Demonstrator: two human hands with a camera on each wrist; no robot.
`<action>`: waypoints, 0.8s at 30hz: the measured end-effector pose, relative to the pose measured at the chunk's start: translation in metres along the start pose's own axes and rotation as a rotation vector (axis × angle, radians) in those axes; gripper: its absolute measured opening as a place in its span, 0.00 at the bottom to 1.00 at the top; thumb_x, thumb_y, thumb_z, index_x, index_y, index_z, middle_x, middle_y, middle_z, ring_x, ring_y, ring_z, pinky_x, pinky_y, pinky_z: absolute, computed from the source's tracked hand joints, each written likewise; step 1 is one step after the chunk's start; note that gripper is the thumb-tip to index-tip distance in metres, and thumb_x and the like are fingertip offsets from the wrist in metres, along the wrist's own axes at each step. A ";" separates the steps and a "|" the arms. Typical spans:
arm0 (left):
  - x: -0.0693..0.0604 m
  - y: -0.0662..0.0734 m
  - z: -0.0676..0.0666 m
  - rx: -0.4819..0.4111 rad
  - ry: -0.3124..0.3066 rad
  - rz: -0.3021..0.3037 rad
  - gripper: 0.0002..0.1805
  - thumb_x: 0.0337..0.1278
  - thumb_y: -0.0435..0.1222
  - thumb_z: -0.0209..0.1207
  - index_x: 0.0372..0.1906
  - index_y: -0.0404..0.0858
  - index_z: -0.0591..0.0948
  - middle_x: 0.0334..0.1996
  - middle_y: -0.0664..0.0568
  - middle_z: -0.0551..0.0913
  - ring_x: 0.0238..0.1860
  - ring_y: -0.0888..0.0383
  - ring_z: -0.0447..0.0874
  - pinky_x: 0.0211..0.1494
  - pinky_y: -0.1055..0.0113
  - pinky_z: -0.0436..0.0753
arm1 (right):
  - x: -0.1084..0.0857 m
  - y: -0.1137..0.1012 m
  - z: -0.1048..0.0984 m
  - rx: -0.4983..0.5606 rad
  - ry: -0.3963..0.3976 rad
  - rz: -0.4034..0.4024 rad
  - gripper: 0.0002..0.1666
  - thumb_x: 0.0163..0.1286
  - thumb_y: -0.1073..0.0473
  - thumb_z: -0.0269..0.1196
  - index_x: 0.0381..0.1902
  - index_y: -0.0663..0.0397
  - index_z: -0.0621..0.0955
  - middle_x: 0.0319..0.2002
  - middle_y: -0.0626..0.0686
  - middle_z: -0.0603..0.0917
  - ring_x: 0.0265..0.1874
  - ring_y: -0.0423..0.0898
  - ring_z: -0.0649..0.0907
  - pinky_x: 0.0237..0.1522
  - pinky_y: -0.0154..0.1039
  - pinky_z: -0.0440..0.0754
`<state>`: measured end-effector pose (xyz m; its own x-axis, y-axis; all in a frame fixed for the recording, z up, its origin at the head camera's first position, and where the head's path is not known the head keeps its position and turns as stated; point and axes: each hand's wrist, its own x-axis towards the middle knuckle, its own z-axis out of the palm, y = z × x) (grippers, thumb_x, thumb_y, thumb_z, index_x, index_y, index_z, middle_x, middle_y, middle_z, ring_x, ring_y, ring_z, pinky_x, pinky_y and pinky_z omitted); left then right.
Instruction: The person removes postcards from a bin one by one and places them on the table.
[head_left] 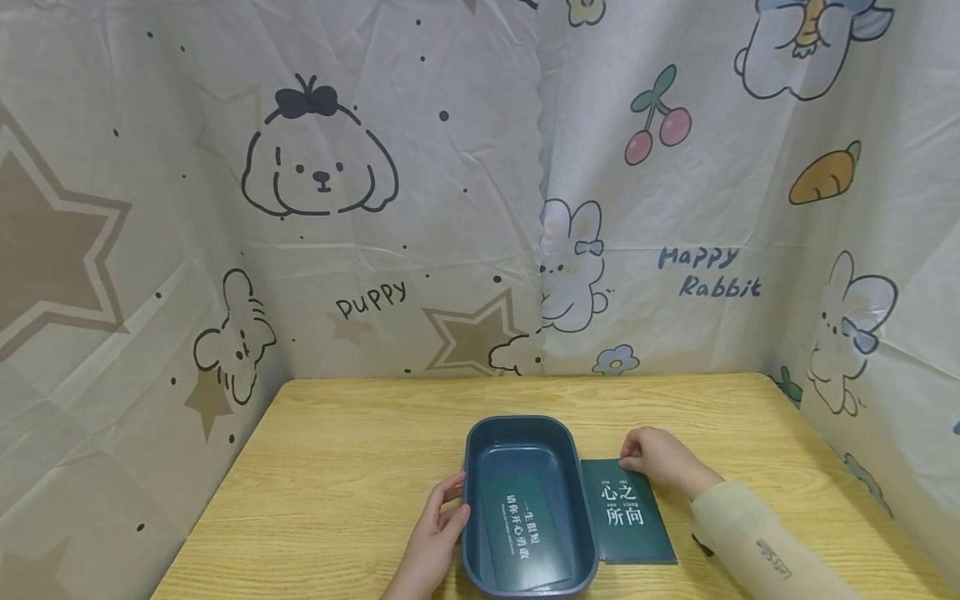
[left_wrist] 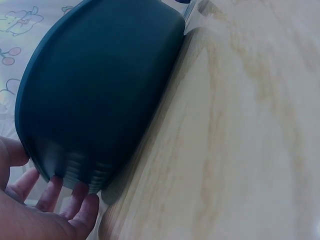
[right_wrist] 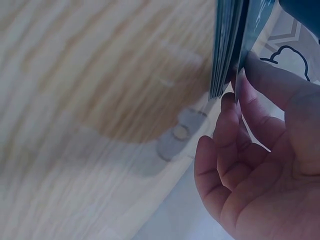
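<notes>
A dark blue-green rectangular box (head_left: 525, 437) stands lengthwise on the table. My left hand (head_left: 435, 529) touches its left outer wall with fingertips and thumb; in the left wrist view the fingers (left_wrist: 80, 200) rest against that wall. Inside lies a dark green card (head_left: 543, 542) with white writing. Just right of the box is a stack of similar cards (right_wrist: 220, 50). At the upper right corner of its top card (head_left: 633, 537), my right hand (head_left: 667, 462) pinches the card between thumb and fingers. The right wrist view shows this card slightly apart from the stack.
The wooden table (head_left: 360, 467) extends around the box. Patterned cloth (head_left: 465, 225) with cartoon animals hangs behind the table and along both sides. A small dark object (head_left: 702, 545) shows partly under the right sleeve.
</notes>
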<state>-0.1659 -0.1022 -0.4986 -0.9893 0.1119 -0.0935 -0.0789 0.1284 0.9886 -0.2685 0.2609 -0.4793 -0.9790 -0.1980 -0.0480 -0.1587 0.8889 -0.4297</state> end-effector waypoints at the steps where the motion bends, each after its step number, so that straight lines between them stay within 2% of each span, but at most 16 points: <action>1: 0.000 0.000 0.000 0.001 0.000 -0.002 0.27 0.80 0.38 0.50 0.77 0.40 0.63 0.69 0.35 0.68 0.66 0.38 0.77 0.67 0.45 0.80 | 0.000 0.000 0.000 -0.001 0.002 0.000 0.07 0.67 0.61 0.71 0.31 0.52 0.82 0.26 0.47 0.78 0.28 0.43 0.75 0.34 0.40 0.75; 10: 0.001 0.000 0.000 0.004 -0.001 -0.009 0.27 0.80 0.38 0.50 0.77 0.40 0.63 0.69 0.35 0.68 0.66 0.38 0.76 0.67 0.44 0.79 | 0.001 0.002 0.001 0.007 0.009 0.014 0.08 0.66 0.61 0.73 0.31 0.52 0.82 0.29 0.49 0.76 0.31 0.45 0.74 0.36 0.40 0.73; 15: 0.001 0.000 0.000 0.005 -0.002 -0.009 0.27 0.80 0.39 0.50 0.77 0.41 0.63 0.69 0.35 0.68 0.66 0.38 0.76 0.67 0.44 0.79 | 0.000 0.002 0.001 0.009 0.020 -0.007 0.10 0.65 0.61 0.73 0.30 0.52 0.80 0.28 0.49 0.73 0.30 0.46 0.73 0.35 0.40 0.71; 24: 0.000 -0.002 0.000 -0.010 -0.002 0.008 0.27 0.80 0.38 0.50 0.77 0.40 0.64 0.68 0.35 0.68 0.66 0.38 0.77 0.66 0.46 0.80 | -0.001 -0.001 0.002 -0.012 0.024 -0.010 0.08 0.67 0.62 0.71 0.30 0.52 0.81 0.25 0.47 0.76 0.28 0.43 0.74 0.32 0.39 0.73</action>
<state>-0.1655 -0.1023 -0.5005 -0.9897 0.1151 -0.0856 -0.0720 0.1175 0.9905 -0.2667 0.2588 -0.4809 -0.9801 -0.1971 -0.0216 -0.1702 0.8919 -0.4189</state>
